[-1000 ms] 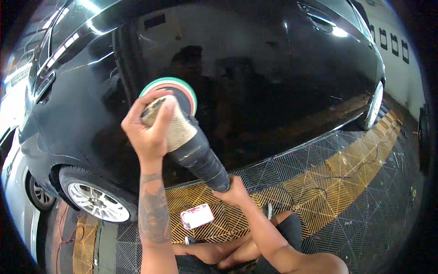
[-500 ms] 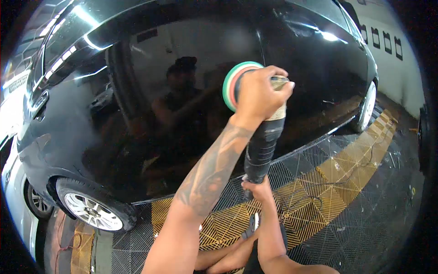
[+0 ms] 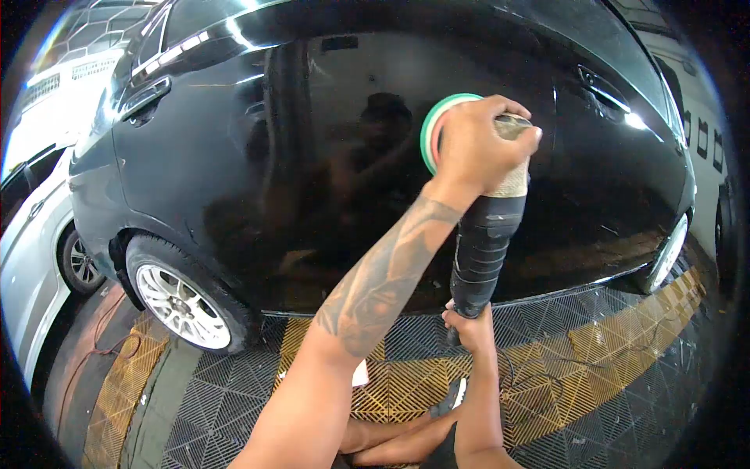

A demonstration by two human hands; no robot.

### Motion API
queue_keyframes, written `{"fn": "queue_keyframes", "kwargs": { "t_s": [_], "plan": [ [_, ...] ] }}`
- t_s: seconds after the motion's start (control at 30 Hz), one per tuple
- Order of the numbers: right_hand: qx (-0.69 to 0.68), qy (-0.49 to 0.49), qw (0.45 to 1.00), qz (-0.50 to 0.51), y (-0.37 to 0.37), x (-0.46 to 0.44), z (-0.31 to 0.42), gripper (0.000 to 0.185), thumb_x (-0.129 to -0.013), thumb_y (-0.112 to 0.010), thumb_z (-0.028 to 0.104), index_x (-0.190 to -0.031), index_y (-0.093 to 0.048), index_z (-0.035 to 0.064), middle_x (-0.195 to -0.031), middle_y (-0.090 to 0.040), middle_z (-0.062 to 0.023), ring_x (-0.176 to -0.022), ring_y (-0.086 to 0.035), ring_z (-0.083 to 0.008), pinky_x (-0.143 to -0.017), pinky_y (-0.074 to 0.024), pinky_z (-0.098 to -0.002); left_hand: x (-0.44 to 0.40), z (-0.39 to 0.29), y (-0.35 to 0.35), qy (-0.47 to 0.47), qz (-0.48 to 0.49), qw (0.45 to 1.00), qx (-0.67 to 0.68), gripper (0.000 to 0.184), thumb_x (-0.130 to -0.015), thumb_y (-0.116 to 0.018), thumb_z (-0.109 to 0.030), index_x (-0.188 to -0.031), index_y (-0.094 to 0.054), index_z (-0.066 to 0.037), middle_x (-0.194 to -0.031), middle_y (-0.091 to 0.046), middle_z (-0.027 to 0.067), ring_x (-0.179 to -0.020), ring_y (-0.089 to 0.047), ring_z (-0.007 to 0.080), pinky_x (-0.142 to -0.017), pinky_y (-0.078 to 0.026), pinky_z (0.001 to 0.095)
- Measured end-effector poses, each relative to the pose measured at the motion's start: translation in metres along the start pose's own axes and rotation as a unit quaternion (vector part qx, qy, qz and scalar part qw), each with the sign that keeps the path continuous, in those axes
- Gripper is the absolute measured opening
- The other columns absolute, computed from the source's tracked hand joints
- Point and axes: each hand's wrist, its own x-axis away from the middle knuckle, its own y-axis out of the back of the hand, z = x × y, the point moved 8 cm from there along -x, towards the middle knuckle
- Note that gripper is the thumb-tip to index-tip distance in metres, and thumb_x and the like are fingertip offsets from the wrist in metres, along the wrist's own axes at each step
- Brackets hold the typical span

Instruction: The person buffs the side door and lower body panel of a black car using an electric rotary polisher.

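A polisher [image 3: 486, 254] was held by both hands before the side of a black car [image 3: 351, 203], its body slanted from the door panel down toward the floor. The tan-wrapped head at its upper end was covered by the left hand [image 3: 478, 144], whose grip was closed firmly about it, with the fingers curled over the top. The narrow lower end was clasped by the right hand [image 3: 472, 327], its grip likewise closed around the black, tape-wrapped body. The round pad [image 3: 427, 139], banded in green, white and red, was turned toward the glossy panel beneath the left hand (whether it was pressed quite flat could not be told, since much of it was hidden by the hand). A dark reflection of a person was thrown back by the paintwork to the left of the pad. At the lower left, a white-spoked wheel [image 3: 183, 305] was seen under the car's body, and a white car [image 3: 39, 227] was parked beyond it. The floor was laid with ribbed tiles [image 3: 391, 391] in yellow and black, on which a shoe [image 3: 449, 399] was rested just below the right hand. A small white item [image 3: 360, 374] was partly hidden by the tattooed left forearm, and a dark cable [image 3: 539, 381] was strewn to the right.
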Motion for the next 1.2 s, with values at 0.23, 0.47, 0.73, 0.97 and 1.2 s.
{"fn": "queue_keyframes", "kwargs": {
  "t_s": [0.23, 0.47, 0.73, 0.97, 1.2],
  "plan": [
    [0.118, 0.061, 0.991, -0.004, -0.08, 0.021, 0.063, 0.031, -0.07, -0.081, 0.019, -0.088, -0.07, -0.0042, -0.084, -0.073, -0.014, -0.074, -0.069, -0.0218, -0.072, -0.054, -0.0381, -0.006, 0.017, 0.121, 0.0, -0.015, 1.0, 0.009, 0.031, -0.082, -0.081, -0.024, -0.099, -0.077, 0.001, -0.085, -0.076, 0.0091, -0.075, -0.071, 0.0131, -0.071, -0.057, 0.0275],
    [0.16, 0.096, 0.977, 0.104, -0.163, 0.022, 0.086, 0.041, -0.072, -0.082, 0.022, -0.096, -0.069, -0.0084, -0.087, -0.074, -0.0216, -0.083, -0.073, -0.0301, -0.08, -0.0551, -0.0399, 0.007, 0.033, 0.244, 0.066, -0.078, 0.994, 0.025, 0.03, -0.082, -0.08, -0.02, -0.102, -0.076, 0.002, -0.091, -0.075, 0.0072, -0.081, -0.069, 0.0118, -0.076, -0.055, 0.025],
    [0.213, 0.104, 0.959, 0.154, -0.181, 0.024, 0.056, 0.044, -0.069, -0.081, 0.027, -0.096, -0.072, -0.0059, -0.093, -0.072, -0.0291, -0.094, -0.07, -0.0423, -0.086, -0.0561, -0.0456, 0.074, 0.052, 0.302, 0.103, -0.155, 0.982, 0.031, 0.032, -0.09, -0.071, -0.012, -0.115, -0.068, 0.008, -0.104, -0.074, 0.0173, -0.096, -0.07, 0.0204, -0.09, -0.053, 0.0301],
    [0.226, 0.014, 0.971, 0.077, -0.101, 0.027, 0.031, 0.046, -0.067, -0.081, 0.027, -0.096, -0.071, -0.0075, -0.098, -0.073, -0.0275, -0.096, -0.072, -0.0387, -0.086, -0.0564, -0.0425, 0.073, 0.037, 0.184, 0.081, -0.069, 0.993, 0.042, 0.026, -0.09, -0.073, -0.01, -0.109, -0.071, 0.007, -0.102, -0.074, 0.0139, -0.093, -0.069, 0.0167, -0.088, -0.053, 0.0288],
    [0.143, 0.004, 0.988, -0.058, -0.012, 0.031, 0.01, 0.041, -0.065, -0.082, 0.02, -0.094, -0.07, -0.007, -0.09, -0.075, -0.0197, -0.084, -0.073, -0.029, -0.079, -0.0558, -0.0394, 0.053, 0.021, 0.046, 0.063, 0.007, 0.995, 0.074, 0.023, -0.082, -0.078, -0.016, -0.098, -0.075, 0.001, -0.09, -0.075, 0.0081, -0.082, -0.07, 0.0144, -0.077, -0.055, 0.0279]
  ]
}}
